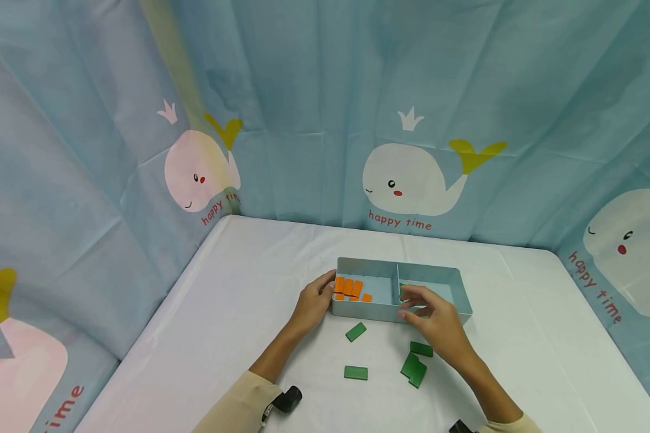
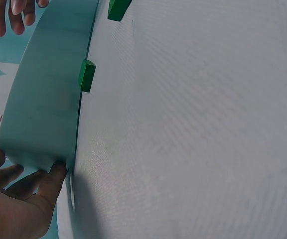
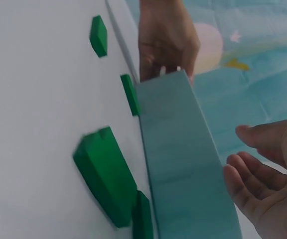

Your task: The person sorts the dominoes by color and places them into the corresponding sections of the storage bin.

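A pale blue-green box with a divider down its middle stands on the table. My left hand grips its left end, fingers bent against the end wall. Several orange blocks lie in the left compartment. Over the front wall by the divider hovers my right hand, its fingers loosely curved. Between that thumb and the fingers, the right wrist view shows a gap with nothing held. A green block shows in the right compartment beside the divider, partly hidden by the fingers.
In front of the box, single green blocks lie on the white cloth, one nearer the box and one nearer me. Several more green blocks cluster below my right hand. A whale-print curtain hangs behind and beside the table.
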### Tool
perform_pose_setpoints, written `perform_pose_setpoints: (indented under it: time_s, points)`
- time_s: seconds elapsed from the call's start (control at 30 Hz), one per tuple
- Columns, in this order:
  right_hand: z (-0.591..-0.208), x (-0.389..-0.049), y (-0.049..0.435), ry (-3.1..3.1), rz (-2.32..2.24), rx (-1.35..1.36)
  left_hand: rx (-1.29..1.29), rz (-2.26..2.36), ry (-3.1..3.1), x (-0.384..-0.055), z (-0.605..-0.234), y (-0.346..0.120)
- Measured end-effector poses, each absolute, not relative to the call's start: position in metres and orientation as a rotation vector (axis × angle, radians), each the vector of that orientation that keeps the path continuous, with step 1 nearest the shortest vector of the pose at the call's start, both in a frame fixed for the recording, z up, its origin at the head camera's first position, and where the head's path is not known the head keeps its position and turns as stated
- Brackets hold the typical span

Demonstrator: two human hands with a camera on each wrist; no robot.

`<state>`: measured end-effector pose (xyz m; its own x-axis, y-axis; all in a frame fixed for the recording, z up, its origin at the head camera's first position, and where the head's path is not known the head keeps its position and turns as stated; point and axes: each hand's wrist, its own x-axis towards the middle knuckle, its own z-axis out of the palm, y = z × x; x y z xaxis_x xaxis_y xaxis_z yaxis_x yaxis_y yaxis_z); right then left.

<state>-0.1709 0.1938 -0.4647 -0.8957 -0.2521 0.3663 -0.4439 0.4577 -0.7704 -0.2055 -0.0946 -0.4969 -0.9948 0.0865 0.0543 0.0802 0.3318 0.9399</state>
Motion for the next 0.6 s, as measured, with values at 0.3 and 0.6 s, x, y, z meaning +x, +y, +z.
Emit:
perform_pose_setpoints:
  time_s: [0.3,0.6]
  points:
    - [-0.472,-0.16,0.179,-2.516,1.454,0.634,0.136,1.796,2.568,-0.206,-0.496,-0.094]
    - [-0.484,-0.154,0.166,-2.6,1.549,0.664,0.149,1.794,2.573,-0.205,-0.497,-0.095]
